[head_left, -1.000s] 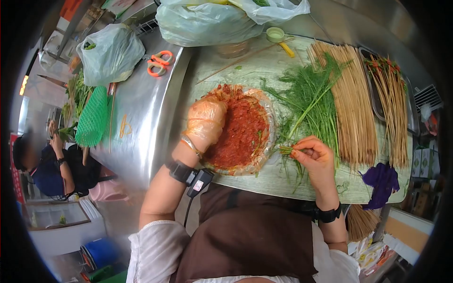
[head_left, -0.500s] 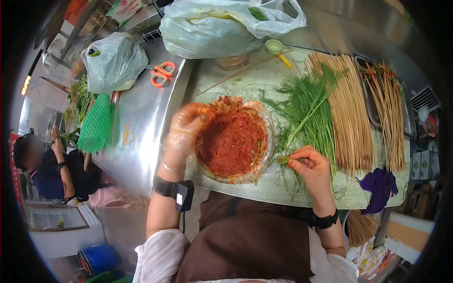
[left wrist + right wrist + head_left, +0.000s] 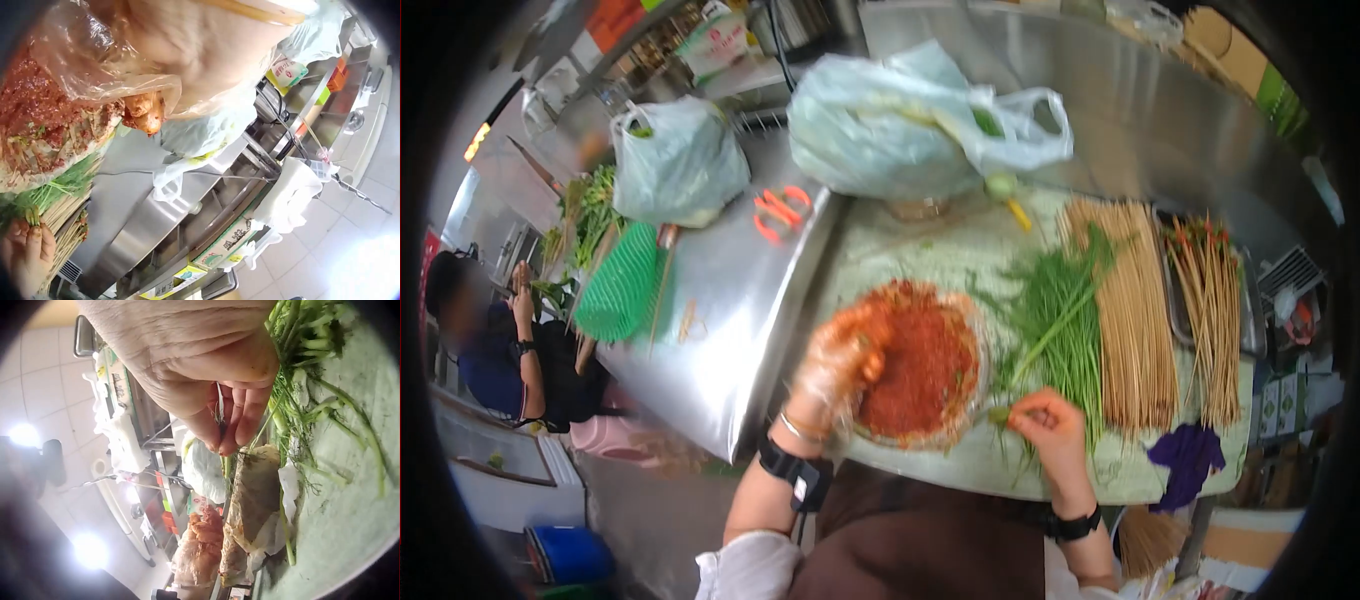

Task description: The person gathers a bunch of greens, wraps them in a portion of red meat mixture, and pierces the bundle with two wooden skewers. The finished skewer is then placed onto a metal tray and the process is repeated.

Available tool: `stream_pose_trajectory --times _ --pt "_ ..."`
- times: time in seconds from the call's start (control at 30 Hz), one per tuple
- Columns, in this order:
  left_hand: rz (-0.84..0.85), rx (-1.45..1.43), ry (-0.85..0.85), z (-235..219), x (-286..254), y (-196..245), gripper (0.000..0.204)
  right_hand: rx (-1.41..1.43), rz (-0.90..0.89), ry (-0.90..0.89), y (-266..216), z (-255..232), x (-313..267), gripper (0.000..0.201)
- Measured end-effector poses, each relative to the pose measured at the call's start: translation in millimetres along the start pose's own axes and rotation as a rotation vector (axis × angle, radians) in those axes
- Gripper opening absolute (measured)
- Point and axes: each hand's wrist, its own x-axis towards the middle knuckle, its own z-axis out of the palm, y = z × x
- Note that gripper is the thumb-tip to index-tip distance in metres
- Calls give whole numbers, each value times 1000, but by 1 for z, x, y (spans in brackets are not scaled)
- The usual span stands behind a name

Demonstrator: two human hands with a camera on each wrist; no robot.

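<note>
My left hand (image 3: pixel 832 362), in a clear plastic glove smeared orange-red, hovers over the left side of a plastic-lined bowl (image 3: pixel 982 395). Its fingers are curled and coated with sauce; whether they hold a piece of food I cannot tell. Chunky red sauced mixture (image 3: pixel 925 370) fills the bowl. Bare and to the right of the bowl, my right hand (image 3: pixel 1055 432) pinches a short bundle of green stems (image 3: pixel 32 216) between thumb and fingers. Feathery green herbs (image 3: pixel 1055 350) lie behind that hand, and loose stalks (image 3: pixel 340 403) spread beside it in the right wrist view.
Wooden skewers (image 3: pixel 1135 330) lie right of the herbs, and a metal tray (image 3: pixel 1250 325) with more skewers lies beyond. A purple cloth (image 3: pixel 1185 468) hangs over the front edge. Plastic bags (image 3: pixel 880 130), orange scissors (image 3: pixel 780 212) and green netting (image 3: pixel 618 290) lie behind and left. Another person (image 3: pixel 485 340) is at far left.
My left hand rose out of the mixture to the bowl's left side, then came slightly back over the rim. My right hand keeps its pinch on the stems. The head view has tilted upward.
</note>
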Motion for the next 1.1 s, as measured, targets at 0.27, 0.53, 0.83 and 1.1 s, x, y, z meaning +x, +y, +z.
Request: stream_pose_trajectory --times 0.27,0.53,0.83,1.1 --pt "-63 -153 -24 2 -6 -4 24 62 6 -12 -10 12 5 13" --pt "218 132 -184 -5 -8 -17 21 -108 0 47 -12 8 5 15" --pt "-43 94 -22 0 -19 -40 26 -233 -88 31 -45 24 15 14" --pt "82 78 -49 -11 -22 -61 26 -373 -183 -112 -83 31 30 13"
